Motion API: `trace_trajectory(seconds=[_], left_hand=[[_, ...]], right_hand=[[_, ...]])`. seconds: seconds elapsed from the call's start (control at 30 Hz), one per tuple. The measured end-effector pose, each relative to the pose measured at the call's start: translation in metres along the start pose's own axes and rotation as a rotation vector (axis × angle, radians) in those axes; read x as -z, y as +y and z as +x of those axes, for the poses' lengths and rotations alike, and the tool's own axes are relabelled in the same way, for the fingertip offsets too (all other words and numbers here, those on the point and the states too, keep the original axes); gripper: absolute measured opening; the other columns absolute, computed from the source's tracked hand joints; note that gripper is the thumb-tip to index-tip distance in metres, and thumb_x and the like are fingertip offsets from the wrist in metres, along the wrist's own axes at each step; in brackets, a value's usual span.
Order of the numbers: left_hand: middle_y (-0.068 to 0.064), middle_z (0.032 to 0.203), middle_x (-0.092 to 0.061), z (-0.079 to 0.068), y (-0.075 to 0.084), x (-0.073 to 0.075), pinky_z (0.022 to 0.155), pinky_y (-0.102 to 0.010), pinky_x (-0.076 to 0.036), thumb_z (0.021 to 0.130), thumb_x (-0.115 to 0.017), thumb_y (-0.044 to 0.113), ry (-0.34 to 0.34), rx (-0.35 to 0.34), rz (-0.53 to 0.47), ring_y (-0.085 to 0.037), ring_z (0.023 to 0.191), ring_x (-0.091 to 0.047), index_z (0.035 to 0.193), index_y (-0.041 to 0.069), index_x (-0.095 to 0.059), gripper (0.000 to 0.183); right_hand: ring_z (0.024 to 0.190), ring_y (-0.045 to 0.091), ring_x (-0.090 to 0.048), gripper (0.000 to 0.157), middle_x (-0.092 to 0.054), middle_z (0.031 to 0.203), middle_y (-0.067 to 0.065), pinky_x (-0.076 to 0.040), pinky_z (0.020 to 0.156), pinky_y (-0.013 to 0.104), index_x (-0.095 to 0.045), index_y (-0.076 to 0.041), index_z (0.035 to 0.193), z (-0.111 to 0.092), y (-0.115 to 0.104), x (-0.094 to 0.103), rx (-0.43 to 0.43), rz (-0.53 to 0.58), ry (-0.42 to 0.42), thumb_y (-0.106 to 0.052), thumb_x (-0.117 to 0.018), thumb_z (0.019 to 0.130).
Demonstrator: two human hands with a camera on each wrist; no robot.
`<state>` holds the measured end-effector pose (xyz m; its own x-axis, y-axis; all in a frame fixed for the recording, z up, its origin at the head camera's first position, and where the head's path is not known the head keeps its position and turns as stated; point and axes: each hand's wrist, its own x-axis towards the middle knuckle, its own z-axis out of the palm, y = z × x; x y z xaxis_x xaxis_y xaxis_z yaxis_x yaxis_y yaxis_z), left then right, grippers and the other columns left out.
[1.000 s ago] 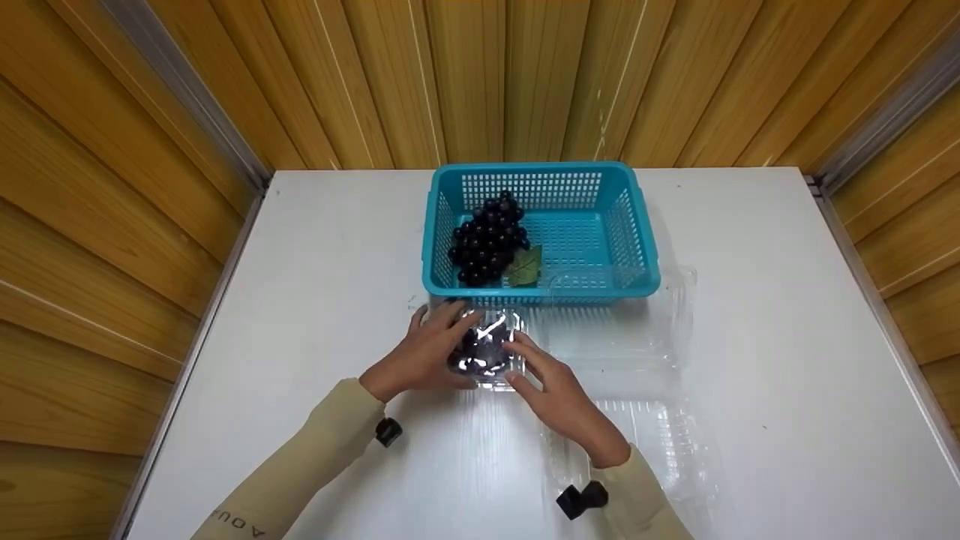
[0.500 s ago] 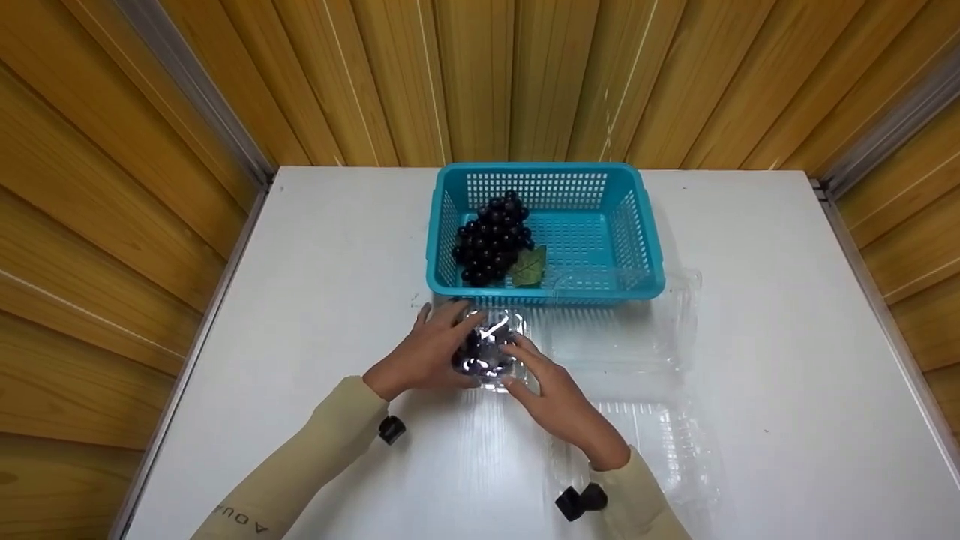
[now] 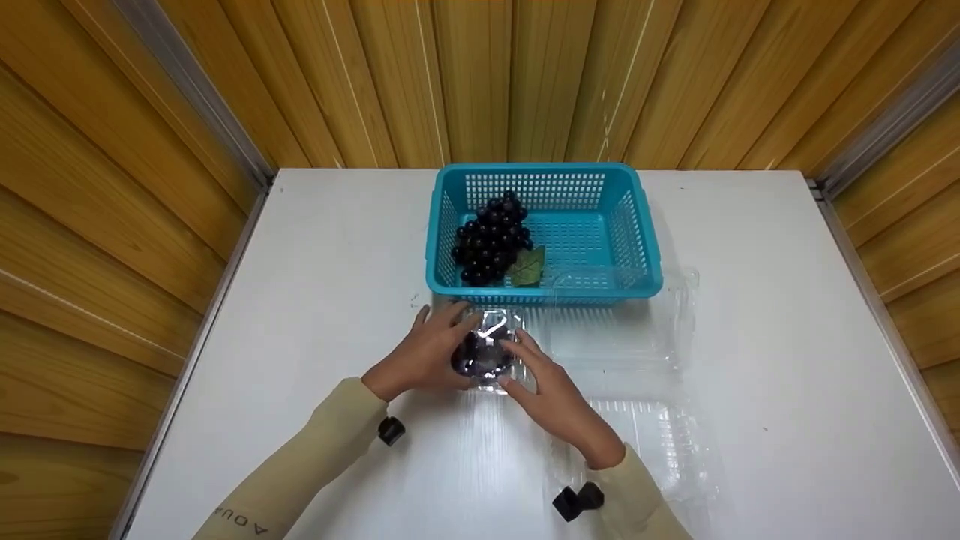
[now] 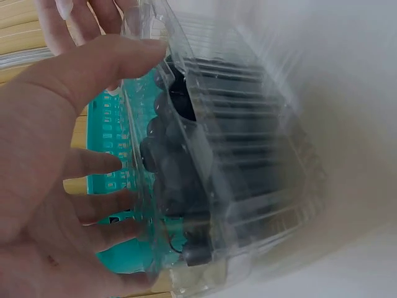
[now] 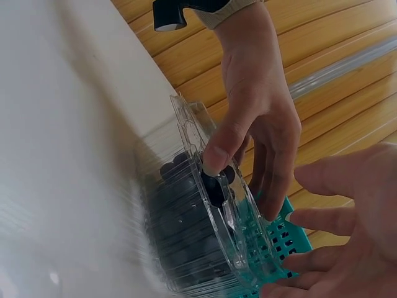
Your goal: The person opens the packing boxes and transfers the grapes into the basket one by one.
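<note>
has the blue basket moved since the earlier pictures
No: judged against the back corners of the white table, the blue basket shows no visible shift in the head view.

"What's the left hand doing?"
"Gripping the clear container at its left end, thumb on the near rim."
"And inside?"
"Dark round fruits, behind ribbed plastic."
"The right hand?"
"At the right, fingers loosely spread by the container; I can't tell whether they touch it."
"Beyond?"
"The teal basket on the far side, then a wood-plank wall; white tabletop beneath."
</note>
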<state>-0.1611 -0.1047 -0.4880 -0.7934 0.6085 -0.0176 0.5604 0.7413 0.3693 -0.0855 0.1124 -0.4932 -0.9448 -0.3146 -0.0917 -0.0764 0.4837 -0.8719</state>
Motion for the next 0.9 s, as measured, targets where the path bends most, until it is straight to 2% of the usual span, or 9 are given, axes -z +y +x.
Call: trace_trajectory(seconds=[0.17, 0.33, 0.6, 0.9], left_hand=[[-0.013, 0.150, -0.038, 0.001, 0.000, -0.001, 0.109, -0.072, -0.019, 0.060, -0.090, 0.038, 0.013, 0.002, -0.030, -0.031, 0.142, -0.033, 0.146, 0.014, -0.041, 0.102], [-0.014, 0.151, -0.036, 0.001, 0.001, -0.002, 0.107, -0.073, -0.020, 0.059, -0.091, 0.037, 0.007, 0.025, -0.042, -0.031, 0.142, -0.032, 0.148, 0.013, -0.038, 0.106], [-0.014, 0.152, -0.034, 0.002, 0.003, 0.000, 0.106, -0.075, -0.019, 0.058, -0.092, 0.036, 0.029, 0.026, -0.052, -0.031, 0.143, -0.030, 0.148, 0.014, -0.038, 0.108], [-0.017, 0.151, -0.035, 0.001, 0.005, 0.000, 0.107, -0.075, -0.019, 0.057, -0.093, 0.034, 0.012, 0.039, -0.075, -0.033, 0.141, -0.033, 0.147, 0.011, -0.039, 0.107]], right_hand=[[0.146, 0.038, -0.023, 0.064, -0.014, 0.162, 0.016, -0.033, 0.110, 0.058, -0.038, -0.015, 0.148, 0.004, -0.005, -0.007, 0.002, -0.046, 0.028, -0.030, -0.065, 0.092], [0.145, 0.037, -0.026, 0.069, -0.013, 0.162, 0.016, -0.038, 0.108, 0.054, -0.038, -0.013, 0.148, 0.007, -0.008, -0.014, 0.006, -0.092, 0.060, -0.023, -0.071, 0.088], [0.147, 0.039, -0.020, 0.073, -0.004, 0.162, 0.018, -0.040, 0.108, 0.052, -0.034, -0.015, 0.150, 0.011, -0.011, -0.020, -0.027, -0.121, 0.097, -0.018, -0.071, 0.088], [0.147, 0.039, -0.020, 0.074, -0.008, 0.161, 0.021, -0.042, 0.106, 0.048, -0.037, -0.011, 0.148, 0.014, -0.008, -0.031, 0.015, -0.209, 0.172, -0.011, -0.074, 0.083]])
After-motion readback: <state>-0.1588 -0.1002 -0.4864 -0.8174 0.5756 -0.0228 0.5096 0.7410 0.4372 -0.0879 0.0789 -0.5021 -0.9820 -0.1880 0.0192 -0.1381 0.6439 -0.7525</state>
